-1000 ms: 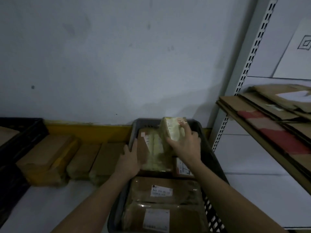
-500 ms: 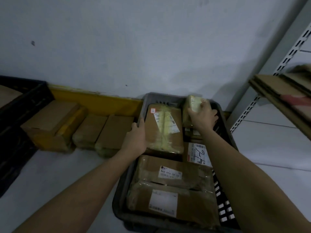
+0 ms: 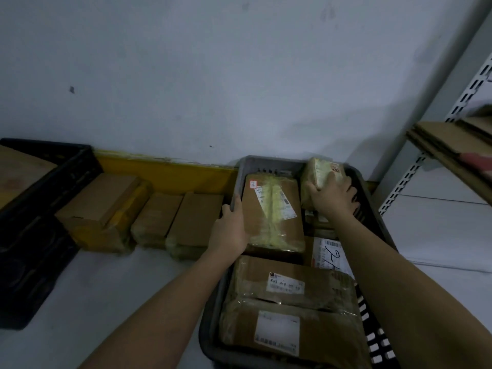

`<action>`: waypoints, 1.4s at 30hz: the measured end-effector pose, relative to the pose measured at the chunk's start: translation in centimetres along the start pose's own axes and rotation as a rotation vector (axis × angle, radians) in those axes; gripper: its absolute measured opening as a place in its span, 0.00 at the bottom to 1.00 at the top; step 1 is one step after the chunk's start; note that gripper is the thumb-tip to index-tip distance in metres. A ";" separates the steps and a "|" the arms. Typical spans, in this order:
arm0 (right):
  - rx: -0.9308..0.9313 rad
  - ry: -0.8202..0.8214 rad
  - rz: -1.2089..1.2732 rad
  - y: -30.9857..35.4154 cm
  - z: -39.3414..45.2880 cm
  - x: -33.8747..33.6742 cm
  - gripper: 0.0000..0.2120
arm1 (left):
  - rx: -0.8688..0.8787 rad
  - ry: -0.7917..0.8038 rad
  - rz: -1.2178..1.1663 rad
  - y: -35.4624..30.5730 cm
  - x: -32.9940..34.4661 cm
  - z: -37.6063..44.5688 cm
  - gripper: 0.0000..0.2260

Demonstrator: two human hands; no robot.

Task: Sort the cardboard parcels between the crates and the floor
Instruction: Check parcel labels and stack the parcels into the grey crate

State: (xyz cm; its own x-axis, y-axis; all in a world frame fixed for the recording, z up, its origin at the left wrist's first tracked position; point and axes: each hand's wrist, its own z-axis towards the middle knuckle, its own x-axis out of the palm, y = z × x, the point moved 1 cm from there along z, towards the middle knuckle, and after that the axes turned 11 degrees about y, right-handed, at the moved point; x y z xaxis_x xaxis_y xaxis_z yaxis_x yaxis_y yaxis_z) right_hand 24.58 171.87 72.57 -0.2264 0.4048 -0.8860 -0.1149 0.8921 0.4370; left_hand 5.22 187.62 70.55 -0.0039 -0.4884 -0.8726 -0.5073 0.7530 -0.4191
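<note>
Small taped parcel at far right corner of grey crate, tilted; right hand fingers curled over its near face. Left hand seems to grip the flat parcel's left edge.

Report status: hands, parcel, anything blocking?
Left hand grips grey crate rim beside taped parcel. Right hand holds small parcel at crate's far right corner. Crate packed with parcels; nothing blocking.

Both hands on parcels in crate
</note>
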 end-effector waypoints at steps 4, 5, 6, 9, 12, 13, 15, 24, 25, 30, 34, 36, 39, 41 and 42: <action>-0.077 0.023 -0.095 1.0 -1.5 -1.5 0.43 | 0.002 0.005 -0.017 -0.3 -0.5 -0.4 0.43; -0.133 0.009 -0.079 1.6 -2.1 -1.5 0.42 | 0.005 0.003 -0.022 -0.4 -0.6 -0.6 0.42; -0.193 0.016 -0.044 2.4 -2.9 -1.4 0.40 | 0.007 0.004 -0.031 -0.3 -0.6 -0.5 0.42; -0.299 0.128 0.107 4.8 -5.4 -0.6 0.37 | 0.059 0.038 -0.213 0.1 -0.7 -0.6 0.41; -0.403 0.169 0.150 7.3 -8.4 -0.6 0.33 | 0.074 0.085 -0.585 1.2 -1.4 -1.4 0.36; -0.440 0.173 0.160 8.3 -9.4 -0.6 0.29 | 0.061 0.081 -0.695 1.9 -1.7 -1.8 0.34; -0.496 0.185 0.185 10.4 -11.4 -0.3 0.23 | 0.018 0.043 -0.802 4.0 -2.0 -2.2 0.30; -0.465 0.450 0.237 21.0 -13.8 9.7 0.28 | -0.228 0.014 -0.899 16.5 -3.9 -0.8 0.26; -0.411 0.482 0.265 21.6 -13.7 11.2 0.29 | -0.232 0.018 -0.894 17.4 -3.8 -0.7 0.25; -0.027 0.537 0.305 21.5 -11.9 17.1 0.34 | -0.251 0.109 -0.930 21.1 -2.3 0.8 0.22; 0.198 0.553 0.420 20.0 -11.2 20.5 0.37 | -0.236 0.225 -0.944 23.0 -0.6 1.8 0.19; 0.249 0.567 0.443 19.3 -11.1 21.6 0.38 | -0.221 0.261 -0.955 23.5 -0.2 2.3 0.16; 0.316 0.595 0.419 18.8 -11.2 22.9 0.34 | -0.188 0.315 -0.959 24.2 0.7 3.1 0.17; 0.342 0.579 0.450 18.6 -11.5 23.6 0.27 | -0.177 0.334 -0.969 24.4 1.0 3.4 0.19; 0.346 0.554 0.480 18.5 -11.9 23.6 0.24 | -0.178 0.347 -0.970 24.4 1.1 3.5 0.20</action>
State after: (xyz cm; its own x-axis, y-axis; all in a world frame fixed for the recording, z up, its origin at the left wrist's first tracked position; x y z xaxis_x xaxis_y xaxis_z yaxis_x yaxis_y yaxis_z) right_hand 5.63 195.59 61.56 -0.6317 0.6819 -0.3688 0.4015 0.6947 0.5968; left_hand -4.13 207.00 58.54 0.2399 -0.9695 -0.0501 -0.5442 -0.0915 -0.8339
